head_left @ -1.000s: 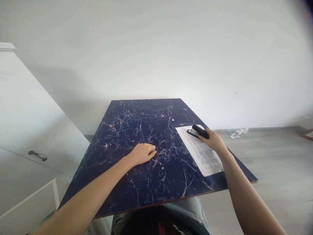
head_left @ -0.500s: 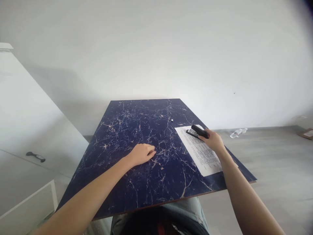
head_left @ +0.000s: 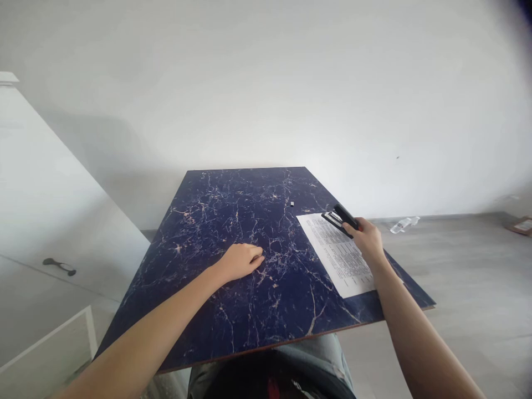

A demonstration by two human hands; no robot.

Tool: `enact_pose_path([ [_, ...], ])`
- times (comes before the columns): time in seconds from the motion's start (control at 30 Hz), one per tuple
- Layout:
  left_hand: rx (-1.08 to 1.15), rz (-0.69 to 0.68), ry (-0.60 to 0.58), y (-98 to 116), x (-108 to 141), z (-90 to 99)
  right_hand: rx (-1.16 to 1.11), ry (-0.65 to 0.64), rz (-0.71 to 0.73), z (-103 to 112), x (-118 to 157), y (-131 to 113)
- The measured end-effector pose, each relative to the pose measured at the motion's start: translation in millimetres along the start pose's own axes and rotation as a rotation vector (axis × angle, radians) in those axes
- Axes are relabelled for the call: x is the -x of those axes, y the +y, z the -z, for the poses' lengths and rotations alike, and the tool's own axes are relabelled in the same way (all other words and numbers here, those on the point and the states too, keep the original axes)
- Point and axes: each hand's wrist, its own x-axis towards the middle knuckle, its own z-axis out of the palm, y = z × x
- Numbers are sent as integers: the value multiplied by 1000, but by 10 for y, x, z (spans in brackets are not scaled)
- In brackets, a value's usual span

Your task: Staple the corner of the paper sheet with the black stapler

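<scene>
My right hand [head_left: 369, 239] is wrapped around the rear of a black stapler [head_left: 338, 219], whose top arm is raised away from its base. The stapler is over the far part of a printed sheet of paper [head_left: 338, 266] at the table's right side; I cannot tell if it touches the paper. My left hand [head_left: 243, 260] rests on the blue marble-patterned table [head_left: 233, 210], its fingers loosely curled together with nothing seen in them. Beyond the paper's far left corner lies a tiny white block [head_left: 292, 204].
A white cabinet [head_left: 50, 194] with a dark handle [head_left: 59, 266] stands left of the table. The wall [head_left: 266, 83] rises behind. On the floor to the right are a clear plastic bottle [head_left: 405, 224] and a cardboard box [head_left: 521, 226].
My right hand has shifted the stapler slightly right and turned it, and its top arm now stands farther from the base. My left hand has stayed in place.
</scene>
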Motion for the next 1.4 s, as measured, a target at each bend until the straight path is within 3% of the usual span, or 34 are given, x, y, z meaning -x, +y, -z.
enact_pose_path([
  [0.17, -6, 7, -1, -8, -1, -18, -122, 38, -52, -33, -16, 78],
  [0.27, -7, 7, -2, -10, 2, -20, -396, 30, -89, -41, -11, 71],
  [0.37, -5, 5, -5, -7, 4, -12, -789, -80, -132, -38, -2, 37],
  [0.47, 6, 6, -10, 1, 4, 4, -997, -200, -171, -35, -9, 17],
  [0.8, 22, 7, -11, 5, 6, 8, -1213, -391, -322, -56, -22, -27],
  [1.0, 22, 7, -4, -11, 3, -9, -1377, -362, -498, -110, 4, -80],
  [1.4, 49, 7, -10, -5, 4, 3, -1301, -384, -499, -136, 25, -99],
])
